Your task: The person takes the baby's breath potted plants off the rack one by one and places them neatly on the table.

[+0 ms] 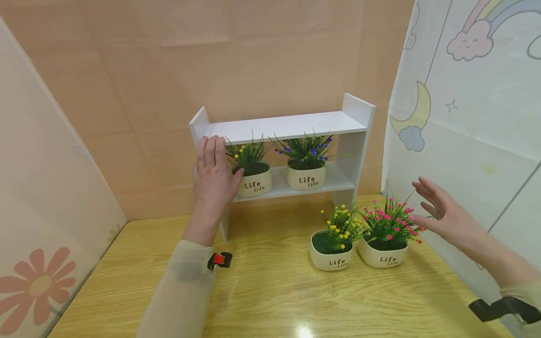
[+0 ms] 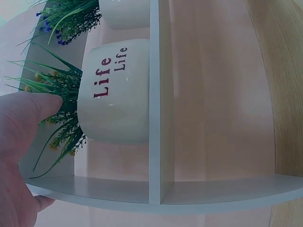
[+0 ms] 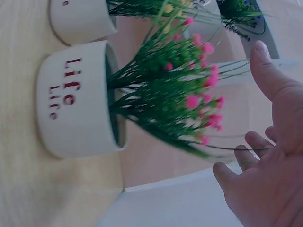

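In the head view, a white shelf (image 1: 287, 126) stands on the wooden table (image 1: 262, 291), a little above the middle of the frame. On its middle board sit two cream pots marked "Life": the left shelf pot (image 1: 257, 184) with a few yellow flowers, and the purple-flowered pot (image 1: 306, 179) to its right. The left hand (image 1: 213, 178) is at the shelf's left side panel, fingers straight and pointing up, thumb spread toward the left shelf pot. At lower right of centre, the yellow-flowered pot (image 1: 331, 260) and the pink-flowered pot (image 1: 383, 257) stand side by side on the table. The right hand (image 1: 448, 218) is at the right, just beside the pink flowers, its fingers apart and holding nothing. In the left wrist view, turned sideways, the left shelf pot fills the upper middle, resting on the board; the left thumb (image 2: 40, 105) overlaps its leaves from the left edge, and a fingertip shows beyond the side panel at lower left. Whether the hand presses the panel, I cannot tell. In the right wrist view, also sideways, the pink-flowered pot lies left of centre, with the wide-spread right hand at lower right, near its leaf tips.
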Demonstrator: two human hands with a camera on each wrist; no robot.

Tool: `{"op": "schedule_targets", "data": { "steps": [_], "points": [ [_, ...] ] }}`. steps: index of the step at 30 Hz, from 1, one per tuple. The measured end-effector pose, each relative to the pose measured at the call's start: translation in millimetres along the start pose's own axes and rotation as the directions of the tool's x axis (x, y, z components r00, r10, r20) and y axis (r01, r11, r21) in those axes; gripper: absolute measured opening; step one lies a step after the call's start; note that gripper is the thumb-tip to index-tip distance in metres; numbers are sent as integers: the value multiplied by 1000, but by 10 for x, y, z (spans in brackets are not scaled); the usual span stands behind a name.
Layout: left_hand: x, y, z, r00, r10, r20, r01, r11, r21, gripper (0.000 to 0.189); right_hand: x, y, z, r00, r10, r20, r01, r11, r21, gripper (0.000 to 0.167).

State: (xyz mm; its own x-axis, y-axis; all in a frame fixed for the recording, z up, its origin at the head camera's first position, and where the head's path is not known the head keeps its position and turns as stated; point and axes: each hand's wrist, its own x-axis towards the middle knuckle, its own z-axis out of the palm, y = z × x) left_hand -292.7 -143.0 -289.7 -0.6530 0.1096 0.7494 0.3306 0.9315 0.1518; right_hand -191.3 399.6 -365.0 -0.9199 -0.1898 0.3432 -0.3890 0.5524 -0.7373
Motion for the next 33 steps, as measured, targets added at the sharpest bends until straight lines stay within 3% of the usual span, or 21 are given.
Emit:
{"op": "schedule_targets", "data": {
  "steps": [13, 20, 27, 33],
  "points": [
    [11, -4, 0, 1000, -5, 10, 5, 1000, 7, 97, 377, -774, 28, 999, -20, -32, 15, 991, -135, 101],
    [6, -6, 3, 1000, 6, -1, -6, 1000, 10, 97, 662, -1077, 169, 990, -130, -48, 116, 966, -230, 105],
    [-16, -9, 8, 1000, 9, 0, -9, 1000, 3, 97, 932, -1305, 359, 948, -313, -54, 260, 863, -433, 108],
    [-17, -16, 21, 1000, 22, -12, -22, 1000, 2, 97, 1069, -1444, 458, 924, -382, -32, 305, 782, -543, 107]
  ]
}}
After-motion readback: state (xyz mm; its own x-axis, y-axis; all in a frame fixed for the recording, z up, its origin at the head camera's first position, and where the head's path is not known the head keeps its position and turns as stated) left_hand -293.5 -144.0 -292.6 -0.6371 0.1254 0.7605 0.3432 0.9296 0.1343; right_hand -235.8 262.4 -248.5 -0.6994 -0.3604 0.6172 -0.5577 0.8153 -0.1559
